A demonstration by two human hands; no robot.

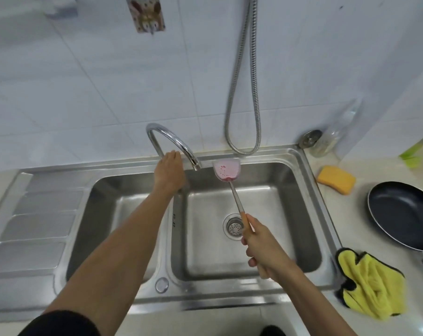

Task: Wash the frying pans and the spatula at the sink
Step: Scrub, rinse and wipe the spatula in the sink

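double steel sink (310,190): r basin holds drain strainer (234,228) only, l basin mostly hidden by arm. spatula (229,180) held over r basin, long axis diagonal, head up-left near faucet (174,144) spout, pink residue on head. right hand (263,248) fist-closed on wood handle end. left hand (169,173) at faucet base, fingers curled, can't tell if gripping. frying pan (404,214) on counter r, w/ sponge (336,179), yellow cloth (370,287).

— Room in the right basin (290,238)?
— Plenty at lower centre; only the spatula (232,187) slanting across, blade just right of the faucet (174,141) spout.
— Right edge of frame?
— Crowded: sponge (336,179), frying pan (404,214), yellow cloth (373,287).
— Left side?
— Open across the drainboard (35,226).
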